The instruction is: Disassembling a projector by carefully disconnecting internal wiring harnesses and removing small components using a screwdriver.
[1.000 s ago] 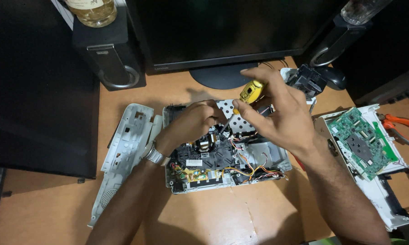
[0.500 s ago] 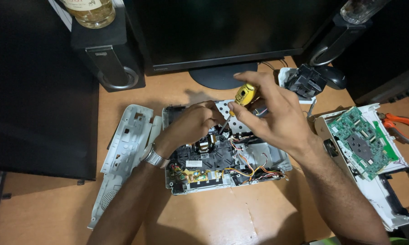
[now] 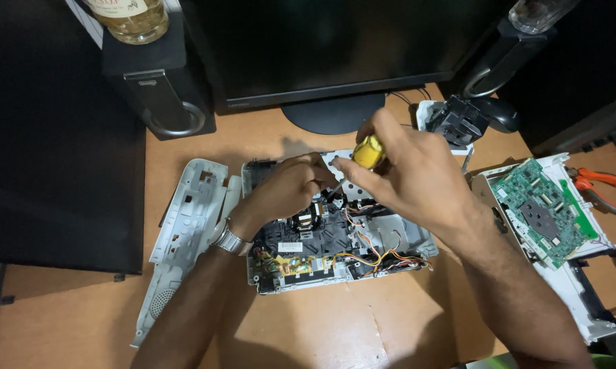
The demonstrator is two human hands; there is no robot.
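Cover [image 3: 185, 225] already lies off left of the opened device [image 3: 335, 239]; right hand [image 3: 417, 178] clamps a screwdriver [image 3: 368, 152] (yellow-handled), left hand [image 3: 287, 188] curled on its internals.

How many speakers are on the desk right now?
2: one speaker at the back left beside the monitor, the other at the back right. Both are cropped by the top edge.

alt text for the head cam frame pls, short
A person's right hand holds a yellow-handled screwdriver over an opened electronic device with exposed wiring, while the left hand rests on its internals. It sits on a brown desk, with a white cover panel left, a green circuit board right and a monitor behind.
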